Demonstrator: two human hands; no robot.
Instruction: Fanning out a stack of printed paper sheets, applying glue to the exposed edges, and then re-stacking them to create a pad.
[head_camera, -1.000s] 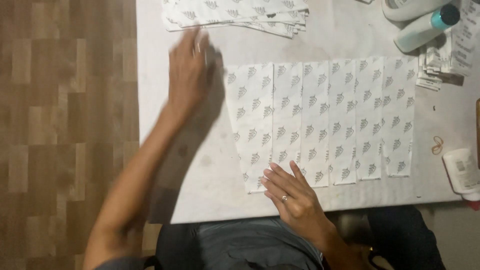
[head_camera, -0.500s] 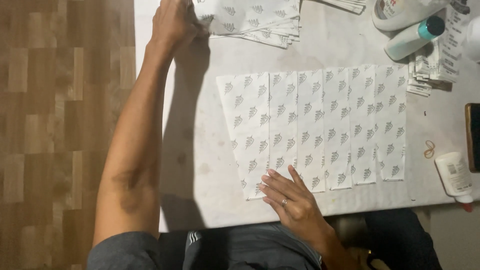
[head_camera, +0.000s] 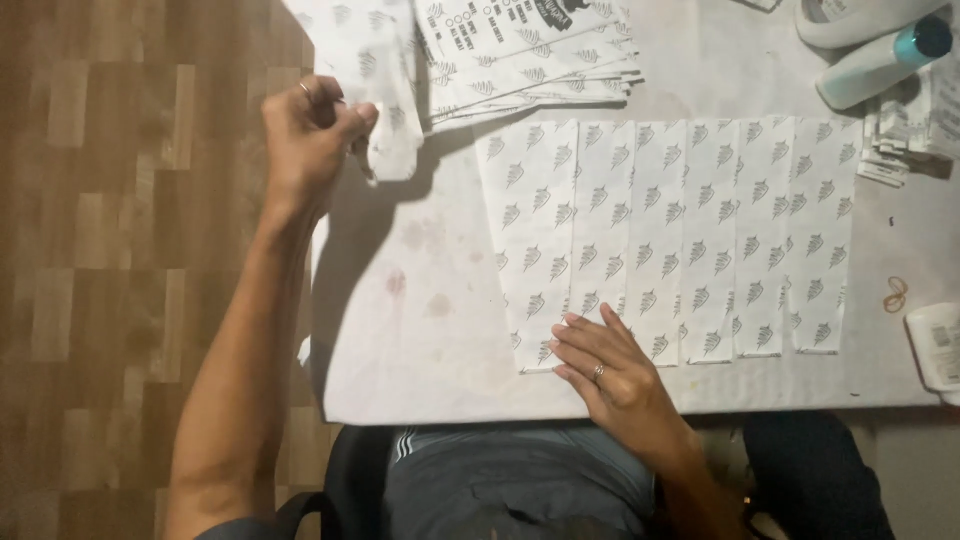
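The left hand (head_camera: 305, 135) has its fingers closed on one white paper bag printed with small grey leaf marks (head_camera: 385, 90), held at the left edge of the white table (head_camera: 420, 300), just beside the stack of matching printed paper bags (head_camera: 540, 55). The right hand (head_camera: 610, 365) lies flat, fingers spread, gripping nothing, pressing the lower end of the row of overlapping printed bags (head_camera: 690, 230) laid side by side near the table's front edge. A white bottle with a teal cap (head_camera: 880, 65) lies at the upper right.
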